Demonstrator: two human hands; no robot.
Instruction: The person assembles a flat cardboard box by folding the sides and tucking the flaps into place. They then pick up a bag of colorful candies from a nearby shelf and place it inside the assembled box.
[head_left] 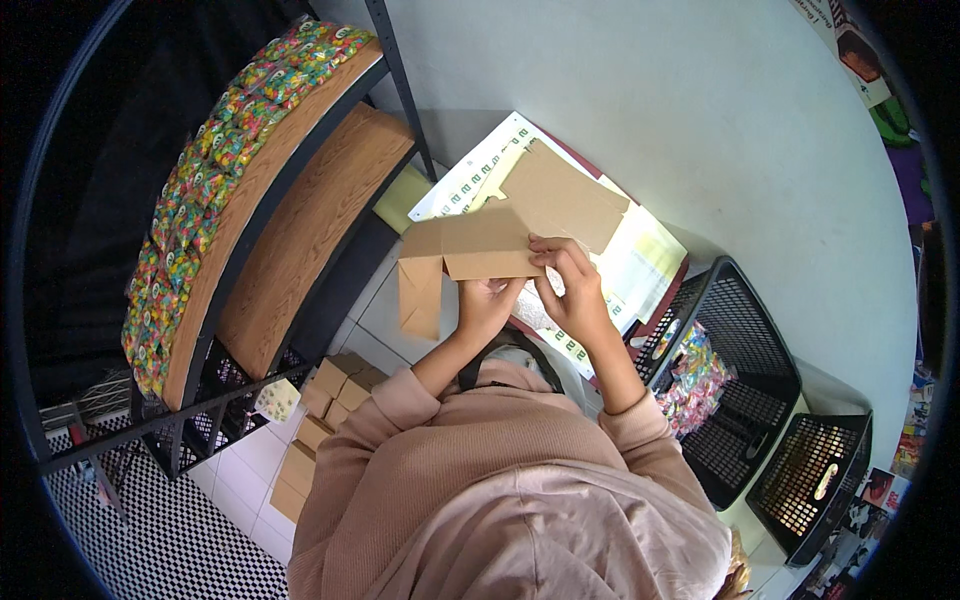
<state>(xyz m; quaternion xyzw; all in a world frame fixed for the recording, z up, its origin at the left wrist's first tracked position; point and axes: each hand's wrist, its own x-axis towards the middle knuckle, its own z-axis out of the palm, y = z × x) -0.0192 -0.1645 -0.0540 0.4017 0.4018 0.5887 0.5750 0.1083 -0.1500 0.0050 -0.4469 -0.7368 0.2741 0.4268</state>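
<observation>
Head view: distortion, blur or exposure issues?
Head view: fisheye bows the lower wooden shelf and leaves the corners black; head view: dark backdrop sinks to near-black while the pale wall stays bright; head view: brown cardboard box looks reasonably sharp, no obvious motion blur.

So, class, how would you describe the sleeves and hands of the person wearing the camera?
The left sleeve and right sleeve are dusty pinkish-brown knit, ending partway along bare forearms. The left hand and right hand wear no gloves.
</observation>
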